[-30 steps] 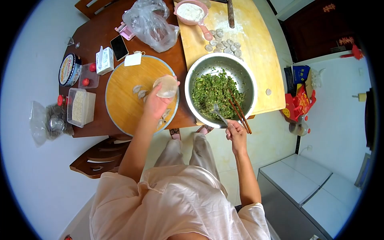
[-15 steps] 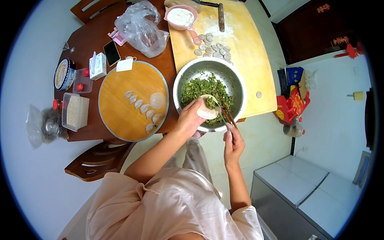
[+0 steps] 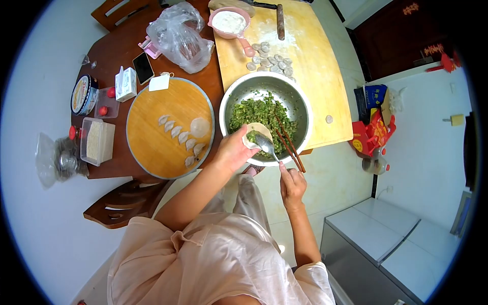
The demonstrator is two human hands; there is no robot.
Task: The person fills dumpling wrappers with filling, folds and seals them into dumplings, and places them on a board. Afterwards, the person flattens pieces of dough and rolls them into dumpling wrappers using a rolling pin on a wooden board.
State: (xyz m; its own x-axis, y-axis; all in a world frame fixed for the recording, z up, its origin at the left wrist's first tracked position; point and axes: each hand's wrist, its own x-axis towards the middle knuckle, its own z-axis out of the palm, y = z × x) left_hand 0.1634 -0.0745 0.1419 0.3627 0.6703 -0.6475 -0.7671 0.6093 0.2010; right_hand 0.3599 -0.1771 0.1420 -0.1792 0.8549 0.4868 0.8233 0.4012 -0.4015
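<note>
My left hand [image 3: 235, 151] holds a round dough wrapper [image 3: 256, 130] over the near left side of a steel bowl [image 3: 300, 91]. Some green filling [image 3: 252, 136] lies on the wrapper. A metal spoon [image 3: 266, 144], its bowl touching the filling, is gripped in my closed right hand [image 3: 293, 188]. Chopped green filling [image 3: 254, 112] fills much of the bowl, and chopsticks [image 3: 291, 148] lean on its near right rim. On the round board [image 3: 147, 129] to the left are several folded dumplings [image 3: 176, 131] and a flat wrapper [image 3: 200, 127].
Behind the bowl, a floured wooden board [image 3: 315, 61] carries several dough pieces [image 3: 277, 65], a rolling pin [image 3: 280, 23] and a pink scoop of flour [image 3: 229, 22]. A plastic bag [image 3: 180, 40], phone [image 3: 143, 68], tissue box [image 3: 125, 84] and rice container [image 3: 97, 142] stand at the left.
My left hand has carried the wrapper from above the round board to the bowl. Filling now lies on it, and the spoon has moved from the bowl's filling onto the wrapper.
</note>
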